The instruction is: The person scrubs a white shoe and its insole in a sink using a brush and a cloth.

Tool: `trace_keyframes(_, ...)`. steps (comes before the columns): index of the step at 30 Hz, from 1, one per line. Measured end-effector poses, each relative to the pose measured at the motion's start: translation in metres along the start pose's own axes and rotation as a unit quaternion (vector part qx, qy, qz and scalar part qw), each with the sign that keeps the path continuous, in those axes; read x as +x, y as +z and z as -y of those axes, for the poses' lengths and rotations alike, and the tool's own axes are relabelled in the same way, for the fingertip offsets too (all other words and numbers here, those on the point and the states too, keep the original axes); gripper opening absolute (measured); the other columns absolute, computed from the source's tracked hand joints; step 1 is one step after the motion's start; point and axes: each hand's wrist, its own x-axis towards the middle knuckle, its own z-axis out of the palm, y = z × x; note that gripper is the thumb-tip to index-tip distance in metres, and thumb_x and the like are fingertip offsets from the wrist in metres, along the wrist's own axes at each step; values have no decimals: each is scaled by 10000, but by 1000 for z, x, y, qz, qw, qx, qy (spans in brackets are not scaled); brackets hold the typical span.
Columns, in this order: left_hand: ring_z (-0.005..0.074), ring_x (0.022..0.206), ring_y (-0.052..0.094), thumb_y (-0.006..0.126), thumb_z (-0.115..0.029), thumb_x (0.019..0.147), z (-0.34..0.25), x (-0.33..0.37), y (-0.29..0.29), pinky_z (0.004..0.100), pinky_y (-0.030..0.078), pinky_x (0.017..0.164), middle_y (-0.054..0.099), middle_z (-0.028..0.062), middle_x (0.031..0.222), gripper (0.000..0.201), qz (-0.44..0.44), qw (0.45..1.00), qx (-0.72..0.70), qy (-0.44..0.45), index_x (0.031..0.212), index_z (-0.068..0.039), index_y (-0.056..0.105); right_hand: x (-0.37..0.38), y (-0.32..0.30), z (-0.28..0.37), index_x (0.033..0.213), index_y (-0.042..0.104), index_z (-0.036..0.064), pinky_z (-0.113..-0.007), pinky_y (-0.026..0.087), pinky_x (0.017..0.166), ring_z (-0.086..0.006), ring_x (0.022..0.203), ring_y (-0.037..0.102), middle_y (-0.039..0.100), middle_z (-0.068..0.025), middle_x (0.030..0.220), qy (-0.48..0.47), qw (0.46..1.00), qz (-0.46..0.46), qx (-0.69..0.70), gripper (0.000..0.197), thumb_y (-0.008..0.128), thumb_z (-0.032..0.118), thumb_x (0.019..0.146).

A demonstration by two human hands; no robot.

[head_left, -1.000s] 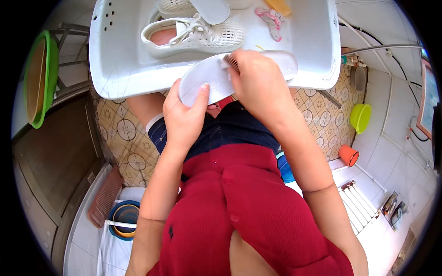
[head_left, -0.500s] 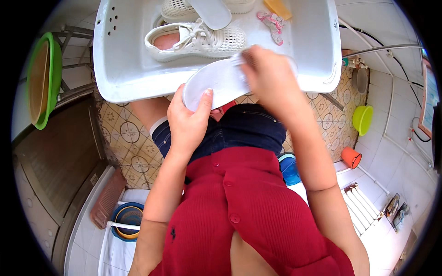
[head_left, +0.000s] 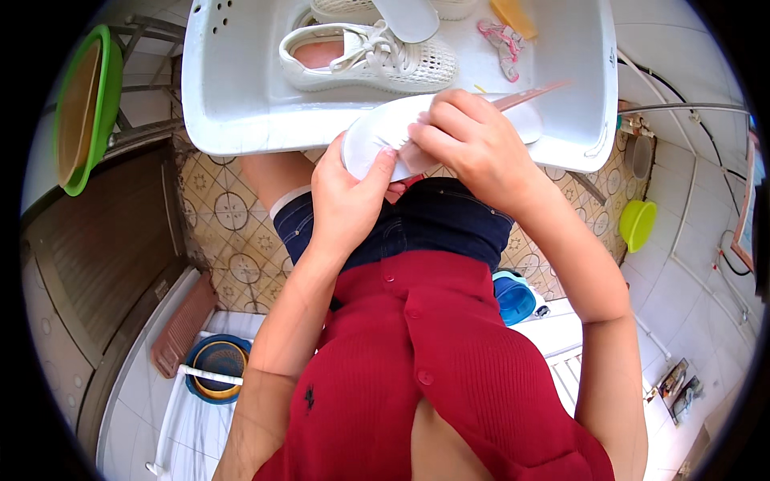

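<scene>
My left hand (head_left: 346,192) grips the near left end of a white shoe insole (head_left: 381,120), its thumb on the upper face. Closed around a brush with a pinkish handle (head_left: 525,96), my right hand (head_left: 479,143) presses its pale bristles to the insole beside my left thumb. The insole is held tilted over the near rim of a white basin (head_left: 233,132). In the basin lies a white lace-up shoe (head_left: 433,68) with a woven toe. Behind it are another white shoe (head_left: 341,8), partly cut off, and a second insole (head_left: 411,20).
A crumpled pink-and-white piece (head_left: 505,50) and a yellow block (head_left: 513,16) lie at the basin's right. A green basin (head_left: 104,112) stands at left, a lime bowl (head_left: 638,224) at right. Blue containers (head_left: 513,301) sit near my right side, stacked round baskets (head_left: 216,353) at lower left.
My right hand, blurred before, has brought the brush toward the insole's left end, near my left thumb. The whole view has shifted, so the basin sits higher and farther right.
</scene>
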Motion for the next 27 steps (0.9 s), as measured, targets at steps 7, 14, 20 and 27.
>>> trace_keyframes(7,124,604,620,613,-132,875,-10,-1,2,240,521,504,642,123,840,294,-5,999,6,-51,1056,87,540,-27,-32,-20,917,623,22,-355,478,763,-276,899,562,579,-94,870,20,999,46,-13,233,602,5,686)
trace_keyframes(14,127,612,624,620,-134,872,-10,-2,2,248,529,517,643,117,830,297,4,999,11,-47,1053,88,542,18,-41,13,888,550,-1,-432,469,687,-382,783,586,600,-191,784,205,971,-40,111,170,638,80,767)
trace_keyframes(20,138,629,632,624,-121,867,-8,-3,4,256,539,522,643,127,847,287,-2,1000,9,-29,1046,89,544,-4,-21,-3,904,519,-18,-473,469,668,-439,773,591,609,-255,795,305,950,-39,60,202,624,124,806)
trace_keyframes(27,136,648,633,616,-115,871,-4,-4,5,262,547,521,639,130,864,279,-12,1000,7,-24,1042,92,543,-1,-19,30,895,533,11,-435,484,636,-366,742,612,609,-196,802,282,952,-101,58,115,594,75,822)
